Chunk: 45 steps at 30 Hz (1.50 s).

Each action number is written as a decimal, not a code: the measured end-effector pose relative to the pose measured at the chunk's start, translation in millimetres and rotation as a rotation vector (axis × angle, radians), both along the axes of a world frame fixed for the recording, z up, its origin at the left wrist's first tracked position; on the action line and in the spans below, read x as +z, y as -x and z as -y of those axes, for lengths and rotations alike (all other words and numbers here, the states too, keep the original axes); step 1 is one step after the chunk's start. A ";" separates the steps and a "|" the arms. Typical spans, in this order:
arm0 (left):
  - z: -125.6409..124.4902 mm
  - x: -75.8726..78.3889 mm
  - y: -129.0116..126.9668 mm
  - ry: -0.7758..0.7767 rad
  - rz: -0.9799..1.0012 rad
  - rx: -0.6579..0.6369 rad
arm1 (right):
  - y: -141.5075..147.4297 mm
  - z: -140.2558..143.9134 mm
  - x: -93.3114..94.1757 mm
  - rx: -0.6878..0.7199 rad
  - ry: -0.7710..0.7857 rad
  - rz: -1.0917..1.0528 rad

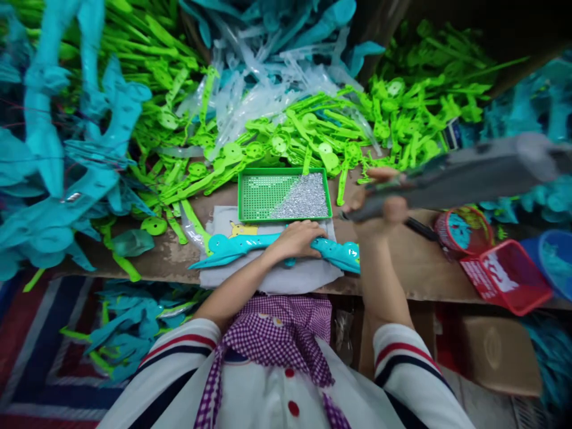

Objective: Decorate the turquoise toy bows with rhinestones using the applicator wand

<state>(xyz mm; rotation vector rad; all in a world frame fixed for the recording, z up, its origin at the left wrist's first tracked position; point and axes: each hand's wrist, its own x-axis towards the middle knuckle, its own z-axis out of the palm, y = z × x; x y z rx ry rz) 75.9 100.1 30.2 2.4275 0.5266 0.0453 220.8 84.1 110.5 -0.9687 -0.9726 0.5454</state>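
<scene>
From the head view, the left hand (298,238) presses flat, fingers spread, on a turquoise plastic part (272,245) lying on a grey cloth (286,277) near the bench edge. The right hand (379,205) is closed around a blurred grey power tool (465,176), just right of a green tray (285,195) of screws.

The left hand (297,238) is laid flat, palm down, with the fingers stretched to the right. The left forearm is bare and bent inward. The right hand (379,205) is raised and closed in a grip; its forearm is held nearly straight forward.
</scene>
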 end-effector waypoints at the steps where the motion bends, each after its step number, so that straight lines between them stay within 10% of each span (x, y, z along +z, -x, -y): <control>1: -0.2 -0.1 0.4 0.000 0.013 0.001 | 11.0 -24.8 -0.7 0.018 0.011 0.023; 8: 0.1 -1.8 3.3 -0.035 0.018 -0.016 | 47.5 -158.7 -42.1 0.039 0.157 0.128; 27: -0.8 -3.3 3.2 -0.008 0.007 -0.018 | 37.5 -163.9 -52.7 0.008 0.159 0.096; 32: -3.5 -0.2 4.7 0.023 0.021 -0.023 | 8.8 -104.8 -10.6 -0.059 0.063 0.047; 40: -4.4 -1.3 2.5 0.022 0.014 -0.004 | -33.2 109.6 -8.3 -0.065 0.131 0.069; 45: -4.4 -3.4 4.1 0.014 0.032 0.010 | -35.6 137.4 -15.9 -0.174 0.150 -0.001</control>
